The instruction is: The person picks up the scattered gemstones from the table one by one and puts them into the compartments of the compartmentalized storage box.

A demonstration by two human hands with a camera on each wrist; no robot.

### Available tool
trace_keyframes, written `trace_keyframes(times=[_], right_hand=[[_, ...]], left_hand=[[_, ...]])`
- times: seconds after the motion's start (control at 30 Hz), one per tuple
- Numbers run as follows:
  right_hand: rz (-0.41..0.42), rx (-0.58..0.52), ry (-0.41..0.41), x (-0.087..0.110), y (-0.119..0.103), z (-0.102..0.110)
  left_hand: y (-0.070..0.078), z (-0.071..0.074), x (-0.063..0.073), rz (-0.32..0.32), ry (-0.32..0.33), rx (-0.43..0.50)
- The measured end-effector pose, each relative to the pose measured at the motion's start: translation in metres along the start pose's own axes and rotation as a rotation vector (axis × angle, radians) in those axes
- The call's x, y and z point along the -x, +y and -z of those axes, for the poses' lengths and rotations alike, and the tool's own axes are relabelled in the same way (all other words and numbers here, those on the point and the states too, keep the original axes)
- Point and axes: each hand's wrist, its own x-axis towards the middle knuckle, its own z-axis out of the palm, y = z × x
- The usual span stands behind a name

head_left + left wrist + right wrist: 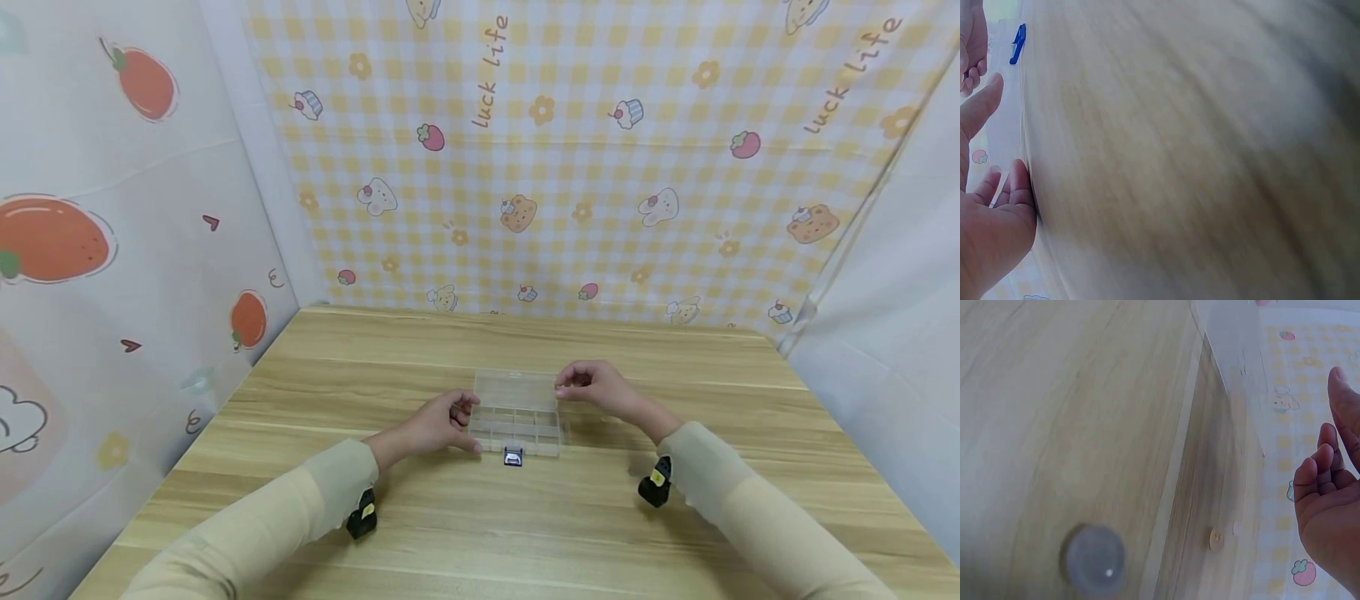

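Observation:
A clear plastic compartment box [514, 423] lies on the table, divided into several small cells, its lid [514, 389] raised at the back. On its front edge is a blue clasp [513, 457], also visible in the left wrist view [1018, 44]. My left hand [438, 425] is at the box's left side, thumb by the front corner and other fingers by the side wall. My right hand [600, 387] is at the lid's right edge, fingertips close to it and fingers loosely bent. In the right wrist view, the lid edge [1235, 381] stands apart from the fingers.
A round translucent piece [1094, 559] and a small tan button-like disc [1216, 539] lie on the table in the right wrist view. The wooden table [480, 533] ends at a checked cloth backdrop [465, 167], with a fruit-print cloth [150, 183] at the left.

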Motion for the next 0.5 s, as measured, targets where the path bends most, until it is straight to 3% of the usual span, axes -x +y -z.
trace_keyframes(times=[0.5], right_hand=[[0.039,0.017,-0.047,-0.012,-0.006,-0.022]], left_hand=[[-0.001,0.000,-0.001,0.004,-0.002,0.003]])
